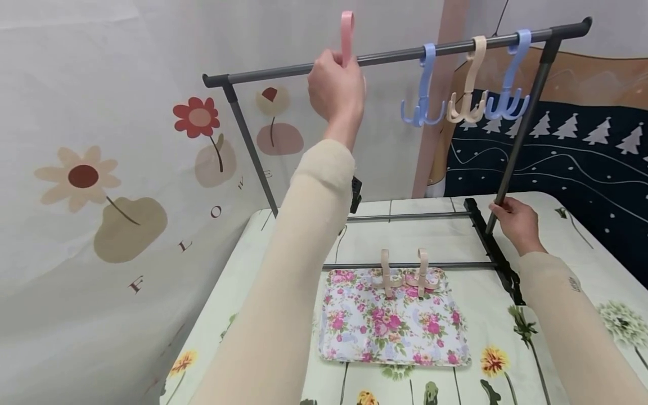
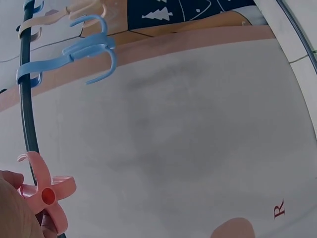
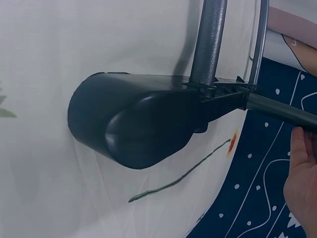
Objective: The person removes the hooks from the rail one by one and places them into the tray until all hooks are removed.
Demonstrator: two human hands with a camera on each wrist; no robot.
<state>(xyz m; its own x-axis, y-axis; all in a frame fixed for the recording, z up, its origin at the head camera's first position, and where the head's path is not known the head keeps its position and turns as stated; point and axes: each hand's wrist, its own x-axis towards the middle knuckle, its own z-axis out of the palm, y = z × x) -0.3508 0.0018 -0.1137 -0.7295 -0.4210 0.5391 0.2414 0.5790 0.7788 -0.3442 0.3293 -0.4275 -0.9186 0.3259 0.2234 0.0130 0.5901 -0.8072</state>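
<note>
A dark metal rack stands on the table, its top rail running across the head view. At that rail my left hand grips a pink four-claw hook; its curved top rises above the rail. In the left wrist view the pink claws face the camera beside the rail, and the hand shows only in part. Further right on the rail hang a blue claw hook, a beige claw hook and a second blue claw hook. My right hand holds the right upright post low down.
A floral tray or mat lies in front of the rack, with two beige claw hooks on it. The rack's black foot rests on the flowered tablecloth. A pale curtain hangs behind and left.
</note>
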